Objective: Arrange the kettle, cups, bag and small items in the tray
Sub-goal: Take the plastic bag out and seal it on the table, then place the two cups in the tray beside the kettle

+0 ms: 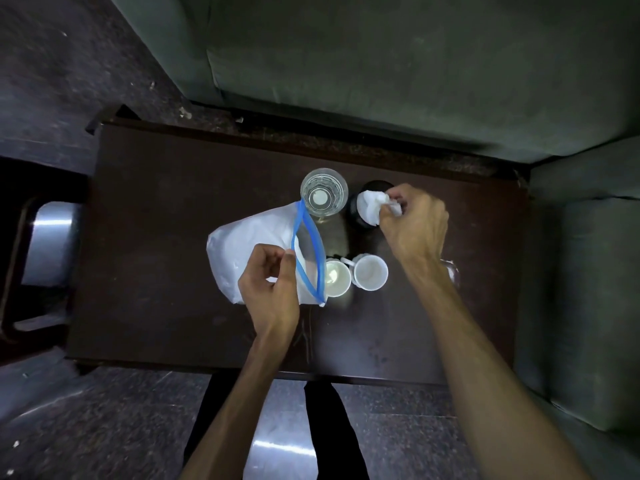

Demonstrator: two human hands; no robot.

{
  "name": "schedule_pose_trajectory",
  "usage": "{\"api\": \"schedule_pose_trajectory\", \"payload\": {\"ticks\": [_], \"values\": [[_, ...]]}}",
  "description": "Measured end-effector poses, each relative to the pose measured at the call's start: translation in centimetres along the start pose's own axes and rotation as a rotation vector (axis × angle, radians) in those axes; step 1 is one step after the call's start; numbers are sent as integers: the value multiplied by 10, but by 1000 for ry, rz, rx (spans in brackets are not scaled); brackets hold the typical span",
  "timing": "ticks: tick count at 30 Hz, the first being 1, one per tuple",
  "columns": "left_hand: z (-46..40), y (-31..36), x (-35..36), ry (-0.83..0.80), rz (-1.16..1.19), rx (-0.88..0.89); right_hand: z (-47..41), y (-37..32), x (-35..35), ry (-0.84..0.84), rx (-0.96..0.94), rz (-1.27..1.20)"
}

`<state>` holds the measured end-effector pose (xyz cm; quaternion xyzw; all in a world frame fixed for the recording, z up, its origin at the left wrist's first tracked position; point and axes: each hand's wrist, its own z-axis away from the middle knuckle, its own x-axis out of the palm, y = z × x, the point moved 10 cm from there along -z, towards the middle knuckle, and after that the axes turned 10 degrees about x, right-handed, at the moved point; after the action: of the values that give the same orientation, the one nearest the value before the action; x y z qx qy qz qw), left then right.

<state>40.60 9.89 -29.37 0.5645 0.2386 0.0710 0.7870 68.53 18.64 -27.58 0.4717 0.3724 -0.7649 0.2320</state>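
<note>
While the left hand [273, 282] pinches the near lip of the bag [249, 251] between thumb and fingertips, the bag itself lies flat on the dark table [156, 237], spreading out to the left of that hand and away from it. Its blue zip edge [306, 251] is pulled apart into a long loop just to the right of the pinching fingers, so the mouth of the bag stands open. Beyond the left hand, touching the far end of the blue loop, stands a clear glass [323, 192] seen from straight above. Just right of the left hand, beside the near end of the loop, sit two white cups: the nearer cup [336, 278] touches the bag's edge, and the second cup [370, 271] stands right against it, its handle turned towards the first.

Further right, the right hand [414, 220] is closed around crumpled white paper [374, 206], fingers curled and gripping it at the fingertips. That paper sits over the top of a dark round container [363, 216] directly left of the right hand and under its fingertips; whether this is the kettle cannot be told. Under the right wrist a small pale item [450, 270] shows at the edge of the forearm, too hidden to identify. Beyond and right of the table stands grey-green upholstered seating [381, 64].
</note>
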Motion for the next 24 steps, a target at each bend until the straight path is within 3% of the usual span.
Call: {"api": "schedule_pose_trajectory", "payload": {"ticks": [2,4,7,8,9,12,15,20,24], "values": [[-1,1,-1,-5,5,0,0,-5,4,-47,-14,27],[-3,3,-3,-15,18,7,6,-9,-9,27,-12,2],[-9,4,-11,5,29,19,36,-14,-42,208,-13,-229],[-11,5,-15,21,31,25,48,-14,-41,194,9,-317],[-12,6,-20,39,33,34,60,-13,-30,112,56,-397],[-20,9,-38,105,42,77,107,-25,41,-337,212,-543],[-27,19,-66,215,51,185,154,-58,100,-619,196,-628],[-42,21,-118,411,6,311,194,-116,161,-852,180,-825],[-57,-2,-118,283,-59,213,189,-107,180,-851,349,-817]]}}
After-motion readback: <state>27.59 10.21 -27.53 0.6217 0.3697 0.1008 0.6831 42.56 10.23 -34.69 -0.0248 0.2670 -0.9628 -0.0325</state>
